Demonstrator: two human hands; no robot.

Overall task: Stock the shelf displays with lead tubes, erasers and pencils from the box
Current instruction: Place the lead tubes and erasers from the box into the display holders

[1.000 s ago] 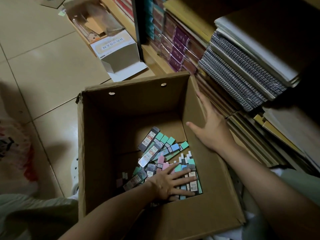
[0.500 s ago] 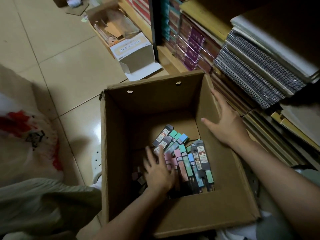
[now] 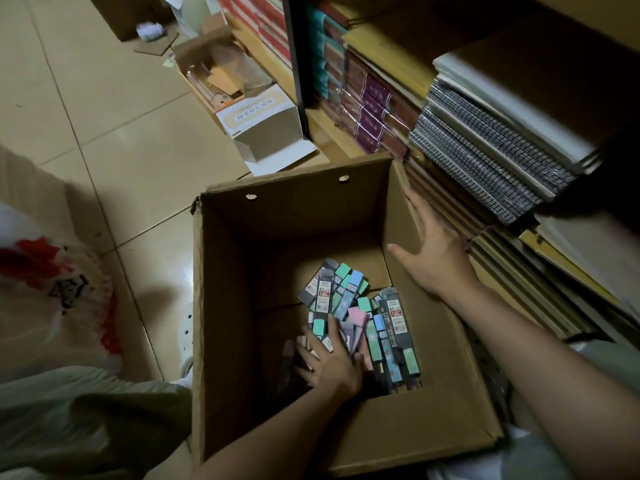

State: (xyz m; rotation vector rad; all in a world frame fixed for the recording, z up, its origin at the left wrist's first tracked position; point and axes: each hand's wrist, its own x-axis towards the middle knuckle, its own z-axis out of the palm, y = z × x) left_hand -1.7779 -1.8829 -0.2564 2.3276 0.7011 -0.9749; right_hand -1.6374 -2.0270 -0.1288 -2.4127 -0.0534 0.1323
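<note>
My left hand is down inside the cardboard box, fingers spread and lying flat over the heap of lead tubes, pressing on them rather than gripping any. The tubes crowd the right half of the box floor, up against the right wall, with bare cardboard showing along the left wall and the far end. My right hand is open wide over the box's right rim, thumb inside the wall and fingers outside. That rim sits just beside the stacked spiral notebooks on the low shelf, so there is little room on that side. To the left the tiled floor lies open, with a plastic bag near the left edge and a small white carton beyond the box's far wall.
</note>
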